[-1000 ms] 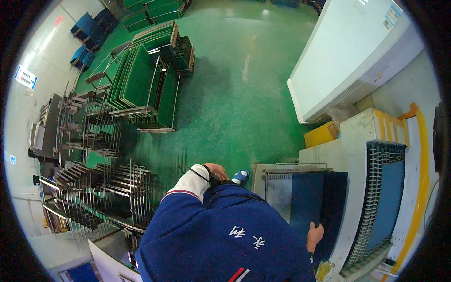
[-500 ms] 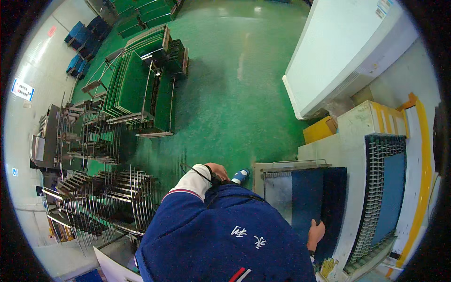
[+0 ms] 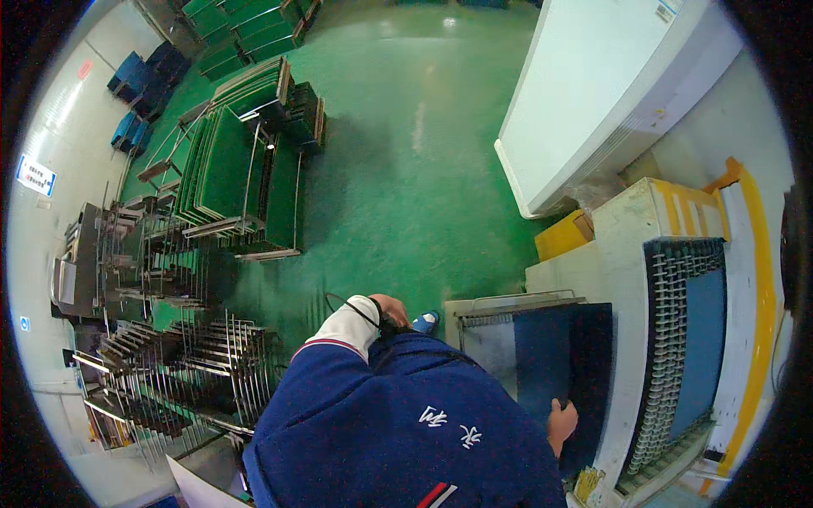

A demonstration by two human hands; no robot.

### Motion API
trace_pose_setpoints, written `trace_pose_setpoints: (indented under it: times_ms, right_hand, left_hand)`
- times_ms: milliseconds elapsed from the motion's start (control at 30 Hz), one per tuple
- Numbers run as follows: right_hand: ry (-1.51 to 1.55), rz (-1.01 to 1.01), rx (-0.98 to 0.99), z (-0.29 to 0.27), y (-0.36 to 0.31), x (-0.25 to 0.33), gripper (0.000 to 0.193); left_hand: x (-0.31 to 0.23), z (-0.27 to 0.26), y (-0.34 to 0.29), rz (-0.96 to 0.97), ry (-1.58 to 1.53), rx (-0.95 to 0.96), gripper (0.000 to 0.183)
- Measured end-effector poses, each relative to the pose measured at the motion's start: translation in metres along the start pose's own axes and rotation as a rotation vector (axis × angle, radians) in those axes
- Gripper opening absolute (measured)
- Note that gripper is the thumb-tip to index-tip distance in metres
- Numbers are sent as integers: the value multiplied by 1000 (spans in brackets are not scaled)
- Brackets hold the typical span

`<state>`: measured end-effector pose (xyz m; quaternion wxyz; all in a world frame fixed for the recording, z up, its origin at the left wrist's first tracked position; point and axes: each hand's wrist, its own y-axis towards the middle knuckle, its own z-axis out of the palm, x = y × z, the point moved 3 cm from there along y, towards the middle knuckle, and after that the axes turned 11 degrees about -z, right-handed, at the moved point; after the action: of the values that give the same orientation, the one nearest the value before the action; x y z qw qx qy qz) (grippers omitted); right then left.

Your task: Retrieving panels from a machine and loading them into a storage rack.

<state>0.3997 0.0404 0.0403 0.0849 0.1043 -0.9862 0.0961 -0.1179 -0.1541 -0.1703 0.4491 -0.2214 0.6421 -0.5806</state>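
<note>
My right hand [image 3: 561,424] is at the lower right, with its fingers bent at the edge of a dark blue flat panel [image 3: 542,360]. The panel stands in a rack [image 3: 525,297] with a thin metal rail, and an even darker panel [image 3: 590,372] lies right beside it. A pale grey sheet [image 3: 489,347] shows on the rack's left side. Close to my body, my left hand [image 3: 391,310] pokes out of a white cuff with a black cord around it; its fingers are mostly hidden.
Metal racks [image 3: 169,364] crowd the left, beyond which stand upright green panels [image 3: 212,161] on a cart. A roller conveyor [image 3: 669,364] carrying a blue panel runs along the right. Farther off stand a yellow box [image 3: 563,237] and a large white cabinet [image 3: 593,93]. The floor [image 3: 398,195] is green.
The whole view has shifted slightly, with the surroundings a little farther left. My right hand stays at the blue panel's edge, and my left hand keeps its place by my body.
</note>
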Motion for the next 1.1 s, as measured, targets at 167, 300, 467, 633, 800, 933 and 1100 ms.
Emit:
trace_pose_setpoints:
  times_ms: [167,300,467,633,800,933,1100]
  right_hand:
    - [40,-1,64,-12,-1,17,37]
    - [-1,-31,38,4,0,-3,40]
    - [9,-57,15,5,5,-10,43]
    - [10,-12,55,-5,7,-2,44]
    - [-27,-27,22,-6,11,-4,41]
    - [-38,4,21,-14,10,2,34]
    - [3,-42,7,-19,10,5,32]
  left_hand:
    - [-11,-3,-6,-35,-18,19,50]
    - [-39,-8,-23,-95,62,9,44]
    - [-41,-11,-10,-62,18,47,39]
    - [-44,-15,3,-91,-8,85,39]
    - [-32,-10,16,-56,-24,190,40]
    - [-57,-6,2,-109,84,175,41]
    - [-18,3,32,-109,79,111,44]
